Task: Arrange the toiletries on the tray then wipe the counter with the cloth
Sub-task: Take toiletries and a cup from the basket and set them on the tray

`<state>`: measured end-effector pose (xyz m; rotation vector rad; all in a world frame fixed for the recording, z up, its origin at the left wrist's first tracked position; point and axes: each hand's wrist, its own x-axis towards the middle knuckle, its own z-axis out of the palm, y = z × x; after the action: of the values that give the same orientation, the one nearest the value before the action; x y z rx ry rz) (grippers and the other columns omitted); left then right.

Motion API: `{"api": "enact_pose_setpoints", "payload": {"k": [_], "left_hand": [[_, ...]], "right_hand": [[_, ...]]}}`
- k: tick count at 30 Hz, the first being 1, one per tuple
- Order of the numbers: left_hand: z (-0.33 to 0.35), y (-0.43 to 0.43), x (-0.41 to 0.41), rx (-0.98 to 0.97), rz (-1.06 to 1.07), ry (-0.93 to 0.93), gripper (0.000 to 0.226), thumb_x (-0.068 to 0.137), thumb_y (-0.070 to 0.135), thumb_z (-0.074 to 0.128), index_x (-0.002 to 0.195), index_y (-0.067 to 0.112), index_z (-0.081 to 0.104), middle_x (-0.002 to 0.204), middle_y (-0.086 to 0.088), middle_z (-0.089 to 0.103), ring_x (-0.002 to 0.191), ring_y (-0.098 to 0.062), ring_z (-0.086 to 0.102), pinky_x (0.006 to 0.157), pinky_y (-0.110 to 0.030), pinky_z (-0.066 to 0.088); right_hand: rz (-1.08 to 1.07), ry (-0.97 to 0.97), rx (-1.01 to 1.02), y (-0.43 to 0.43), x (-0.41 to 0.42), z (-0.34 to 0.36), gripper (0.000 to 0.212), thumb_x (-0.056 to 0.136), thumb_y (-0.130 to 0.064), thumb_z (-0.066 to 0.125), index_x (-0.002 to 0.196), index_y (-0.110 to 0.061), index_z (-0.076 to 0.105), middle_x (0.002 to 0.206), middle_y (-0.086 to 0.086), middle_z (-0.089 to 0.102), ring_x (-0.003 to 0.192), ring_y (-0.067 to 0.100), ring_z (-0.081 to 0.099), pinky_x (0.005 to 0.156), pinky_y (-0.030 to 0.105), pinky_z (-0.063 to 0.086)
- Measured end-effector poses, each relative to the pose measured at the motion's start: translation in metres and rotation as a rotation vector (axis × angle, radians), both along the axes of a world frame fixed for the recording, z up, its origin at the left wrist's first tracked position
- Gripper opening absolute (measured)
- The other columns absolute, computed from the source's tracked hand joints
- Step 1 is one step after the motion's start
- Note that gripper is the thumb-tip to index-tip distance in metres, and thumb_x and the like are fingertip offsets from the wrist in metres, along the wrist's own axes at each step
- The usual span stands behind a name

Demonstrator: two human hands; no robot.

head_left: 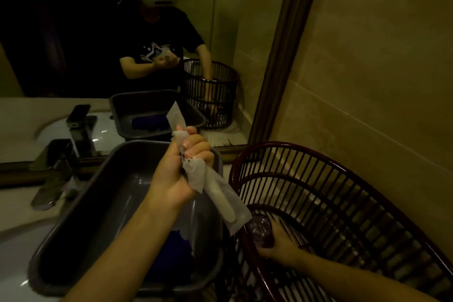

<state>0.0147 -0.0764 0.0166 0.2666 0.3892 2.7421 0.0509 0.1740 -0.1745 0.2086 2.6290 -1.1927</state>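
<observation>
My left hand (181,167) is closed around several white wrapped toiletry packets (220,196), among them a long sachet holding what looks like a toothbrush, and holds them above the grey plastic tray (81,216). A dark blue cloth (176,245) lies in the tray's near right corner, partly hidden by my left forearm. My right hand (279,245) reaches down inside the dark red wire basket (331,191) and grips a clear, purplish round cup or bottle (259,228) at the basket's bottom.
The tray sits on a pale counter (14,203) beside a white sink (14,252) with a dark metal faucet (56,169). A framed mirror (277,56) rises behind and reflects a person with a headset. A tiled wall (380,68) closes the right side.
</observation>
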Motion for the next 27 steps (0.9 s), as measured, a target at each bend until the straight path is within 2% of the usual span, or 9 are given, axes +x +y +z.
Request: {"api": "enact_pose_setpoints", "payload": {"k": [2, 4, 6, 8, 10, 13, 17, 21, 27], "left_hand": [[-0.001, -0.009, 0.001, -0.019, 0.017, 0.016, 0.049, 0.097, 0.040, 0.027, 0.065, 0.020, 0.058, 0.044, 0.008, 0.045, 0.036, -0.002, 0.043, 0.043, -0.007, 0.034], [-0.002, -0.016, 0.002, -0.039, 0.027, 0.032, 0.053, 0.097, 0.040, 0.025, 0.063, 0.020, 0.060, 0.045, 0.008, 0.046, 0.037, -0.002, 0.043, 0.043, -0.007, 0.035], [-0.003, -0.019, 0.003, -0.054, 0.033, 0.031, 0.056, 0.098, 0.040, 0.025, 0.062, 0.019, 0.062, 0.045, 0.008, 0.046, 0.037, -0.002, 0.043, 0.043, -0.007, 0.036], [-0.004, -0.020, 0.006, -0.066, 0.035, 0.029, 0.055, 0.098, 0.040, 0.026, 0.063, 0.019, 0.062, 0.046, 0.008, 0.046, 0.038, -0.002, 0.043, 0.043, -0.008, 0.037], [-0.005, -0.018, 0.009, -0.076, 0.028, 0.025, 0.052, 0.097, 0.041, 0.027, 0.065, 0.019, 0.061, 0.047, 0.008, 0.047, 0.038, -0.002, 0.044, 0.043, -0.009, 0.038], [-0.005, -0.014, 0.016, -0.089, 0.032, -0.004, 0.040, 0.095, 0.041, 0.035, 0.072, 0.018, 0.058, 0.048, 0.008, 0.047, 0.040, -0.002, 0.043, 0.044, -0.010, 0.037], [0.000, -0.009, 0.025, -0.128, 0.054, -0.014, 0.033, 0.094, 0.040, 0.038, 0.076, 0.018, 0.056, 0.050, 0.008, 0.048, 0.041, -0.002, 0.043, 0.045, -0.011, 0.037], [0.008, -0.005, 0.032, -0.169, 0.062, -0.024, 0.032, 0.093, 0.040, 0.039, 0.077, 0.018, 0.054, 0.049, 0.008, 0.047, 0.040, -0.002, 0.042, 0.044, -0.010, 0.037], [0.025, -0.013, 0.042, -0.286, 0.112, 0.007, 0.029, 0.093, 0.039, 0.038, 0.084, 0.016, 0.054, 0.053, 0.008, 0.050, 0.042, -0.002, 0.045, 0.046, -0.012, 0.042]], "right_hand": [[-0.004, 0.027, -0.042, -0.002, -0.001, -0.001, 0.081, 0.062, -0.028, 0.083, 0.128, -0.024, 0.037, 0.115, -0.014, 0.045, 0.115, 0.008, 0.044, 0.097, 0.022, 0.037], [0.024, 0.080, -0.085, -0.003, -0.002, 0.000, 0.075, 0.063, -0.022, 0.083, 0.126, -0.021, 0.042, 0.120, -0.006, 0.052, 0.116, 0.013, 0.051, 0.095, 0.023, 0.044], [0.033, 0.149, -0.120, -0.003, -0.004, 0.005, 0.070, 0.064, -0.018, 0.084, 0.123, -0.020, 0.047, 0.118, -0.004, 0.056, 0.113, 0.014, 0.055, 0.088, 0.015, 0.048], [0.027, 0.184, -0.160, -0.005, -0.008, 0.019, 0.061, 0.064, -0.017, 0.084, 0.111, -0.030, 0.047, 0.109, -0.011, 0.057, 0.105, 0.009, 0.057, 0.073, 0.005, 0.048], [0.032, 0.205, -0.203, -0.007, -0.014, 0.039, 0.058, 0.067, -0.017, 0.082, 0.108, -0.033, 0.044, 0.107, -0.012, 0.056, 0.099, 0.002, 0.056, 0.065, 0.004, 0.048], [0.028, 0.292, -0.238, -0.009, -0.021, 0.069, 0.054, 0.070, -0.016, 0.080, 0.111, -0.026, 0.047, 0.105, -0.010, 0.059, 0.092, -0.004, 0.060, 0.066, 0.004, 0.048], [0.016, 0.397, -0.287, -0.007, -0.020, 0.103, 0.044, 0.072, -0.011, 0.078, 0.098, -0.034, 0.052, 0.094, -0.017, 0.061, 0.077, -0.018, 0.062, 0.059, -0.001, 0.044], [-0.009, 0.501, -0.278, -0.010, -0.008, 0.136, 0.056, 0.070, -0.023, 0.080, 0.116, -0.027, 0.048, 0.103, -0.015, 0.058, 0.089, -0.007, 0.059, 0.061, 0.001, 0.046], [0.049, 0.679, -0.246, -0.034, 0.004, 0.195, 0.057, 0.070, -0.032, 0.078, 0.116, -0.031, 0.045, 0.111, -0.012, 0.055, 0.099, 0.003, 0.054, 0.076, 0.010, 0.041]]}}
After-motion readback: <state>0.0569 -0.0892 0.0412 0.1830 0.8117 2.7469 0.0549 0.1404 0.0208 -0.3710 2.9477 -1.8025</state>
